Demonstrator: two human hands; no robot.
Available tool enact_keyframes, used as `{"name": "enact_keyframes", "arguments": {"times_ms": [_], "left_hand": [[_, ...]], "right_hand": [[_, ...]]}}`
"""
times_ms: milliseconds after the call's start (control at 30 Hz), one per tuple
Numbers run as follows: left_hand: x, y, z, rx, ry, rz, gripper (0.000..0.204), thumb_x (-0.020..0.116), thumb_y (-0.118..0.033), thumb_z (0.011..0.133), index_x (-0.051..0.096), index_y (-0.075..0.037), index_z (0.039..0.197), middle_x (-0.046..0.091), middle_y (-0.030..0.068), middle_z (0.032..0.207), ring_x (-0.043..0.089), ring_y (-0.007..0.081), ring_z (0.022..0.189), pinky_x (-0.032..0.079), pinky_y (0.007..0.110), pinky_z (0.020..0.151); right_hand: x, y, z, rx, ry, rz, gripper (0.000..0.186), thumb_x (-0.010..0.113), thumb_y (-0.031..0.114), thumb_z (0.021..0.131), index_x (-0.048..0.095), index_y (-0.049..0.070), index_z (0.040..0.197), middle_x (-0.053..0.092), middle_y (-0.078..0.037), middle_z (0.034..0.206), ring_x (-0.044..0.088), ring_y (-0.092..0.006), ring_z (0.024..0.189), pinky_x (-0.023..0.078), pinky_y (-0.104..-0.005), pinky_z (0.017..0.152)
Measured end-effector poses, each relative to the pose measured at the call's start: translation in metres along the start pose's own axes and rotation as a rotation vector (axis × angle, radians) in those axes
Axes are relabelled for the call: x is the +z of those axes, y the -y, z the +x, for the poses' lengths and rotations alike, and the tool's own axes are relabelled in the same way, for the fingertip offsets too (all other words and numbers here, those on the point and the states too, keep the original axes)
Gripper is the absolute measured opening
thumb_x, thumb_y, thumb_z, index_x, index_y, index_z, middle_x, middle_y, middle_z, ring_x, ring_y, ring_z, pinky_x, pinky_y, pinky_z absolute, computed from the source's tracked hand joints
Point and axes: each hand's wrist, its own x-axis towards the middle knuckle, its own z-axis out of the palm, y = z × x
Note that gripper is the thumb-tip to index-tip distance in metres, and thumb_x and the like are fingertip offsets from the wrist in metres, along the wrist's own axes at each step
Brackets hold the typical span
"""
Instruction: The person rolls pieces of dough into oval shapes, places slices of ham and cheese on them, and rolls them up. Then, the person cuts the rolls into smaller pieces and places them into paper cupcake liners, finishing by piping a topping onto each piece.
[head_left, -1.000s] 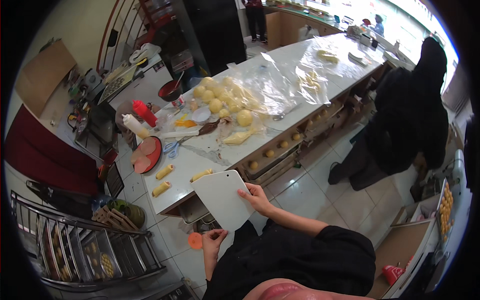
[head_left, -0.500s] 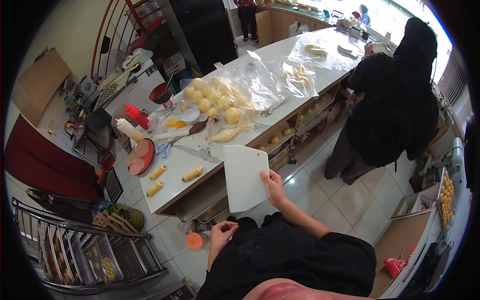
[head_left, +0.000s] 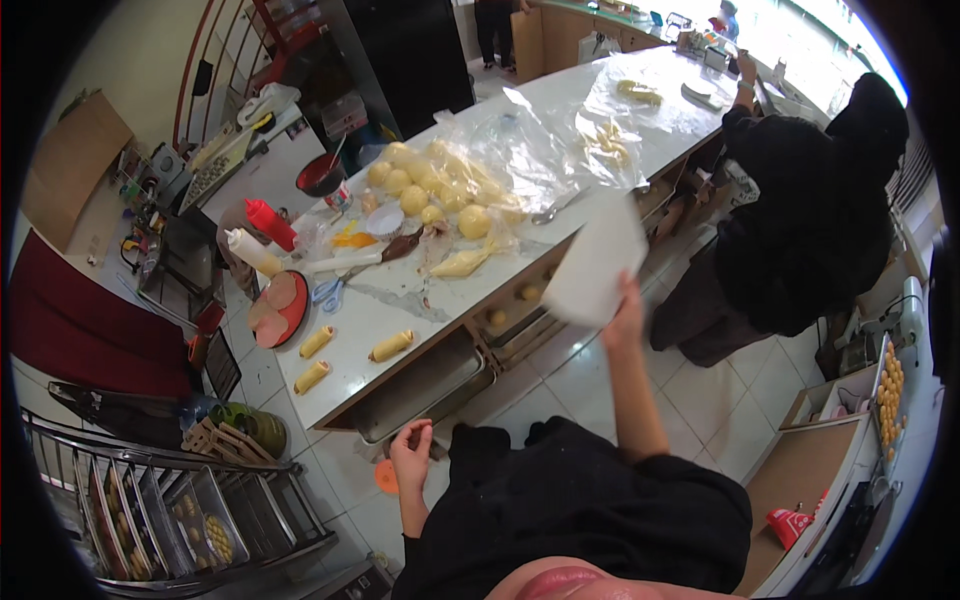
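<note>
My right hand grips a thin white cutting board by its lower right edge. The board hangs tilted in the air beside the long worktable, blurred by motion. My left hand hovers near the table's front corner, its fingers curled in and nothing visible in them. Nearest to it on the table lie filled dough rolls. Behind them are a red plate of sliced meat, blue scissors and a piping bag of pale yellow filling.
Plastic-covered dough balls occupy the middle of the worktable. A red squeeze bottle and a white one stand at its left. A person in black works at the right. Below left is a tray rack.
The white cutting board has swung right and away from me in my right hand. My left hand has moved slightly left and up. The person in black now reaches an arm farther forward.
</note>
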Motion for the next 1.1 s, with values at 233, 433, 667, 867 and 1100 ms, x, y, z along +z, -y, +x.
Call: {"name": "enact_keyframes", "arguments": {"times_ms": [233,433,667,867,1100], "left_hand": [[-0.066,0.017,0.065,-0.011,-0.108,-0.034,0.024,0.061,-0.006,0.083,0.058,-0.003,0.106,0.059,0.0038,0.097,0.056,0.0076,0.08,0.046,0.021,0.072],[-0.116,0.007,0.139,0.196,-0.157,0.315,0.044,0.066,-0.007,0.074,0.054,-0.005,0.116,0.056,0.0105,0.11,0.057,0.0219,0.096,0.045,0.033,0.084],[-0.114,0.025,0.217,0.438,0.23,0.481,0.066,0.072,-0.01,0.063,0.048,-0.012,0.125,0.045,0.0109,0.129,0.043,0.0302,0.116,0.036,0.037,0.098],[-0.11,0.023,0.229,0.444,0.359,0.459,0.07,0.076,-0.012,0.058,0.05,-0.013,0.123,0.049,0.0093,0.125,0.046,0.0293,0.111,0.039,0.037,0.095],[-0.081,0.031,0.227,0.385,0.313,0.358,0.038,0.074,-0.009,0.062,0.066,-0.005,0.098,0.065,0.0085,0.085,0.06,0.021,0.076,0.048,0.031,0.07]], "right_hand": [[0.017,0.028,0.009,-0.156,0.063,-0.073,0.039,0.055,0.019,0.086,0.043,0.002,0.12,0.055,-0.009,0.113,0.055,-0.0203,0.102,0.045,-0.0346,0.088],[0.075,-0.075,-0.008,0.187,0.027,-0.372,0.04,0.061,0.015,0.082,0.048,0.001,0.117,0.06,-0.007,0.102,0.06,-0.0192,0.091,0.05,-0.0306,0.077],[0.163,-0.158,-0.043,0.068,0.329,-1.103,0.04,0.062,0.009,0.081,0.047,-0.001,0.116,0.061,-0.009,0.099,0.058,-0.0154,0.086,0.047,-0.0285,0.074],[0.194,-0.218,-0.087,0.024,0.511,-1.536,0.049,0.061,0.006,0.078,0.04,-0.003,0.12,0.06,-0.025,0.094,0.059,-0.038,0.092,0.046,-0.0373,0.077],[0.191,-0.239,-0.101,0.001,0.573,-1.716,0.048,0.056,0.003,0.077,0.035,-0.001,0.12,0.058,-0.027,0.073,0.056,-0.0463,0.071,0.042,-0.0514,0.063]]}}
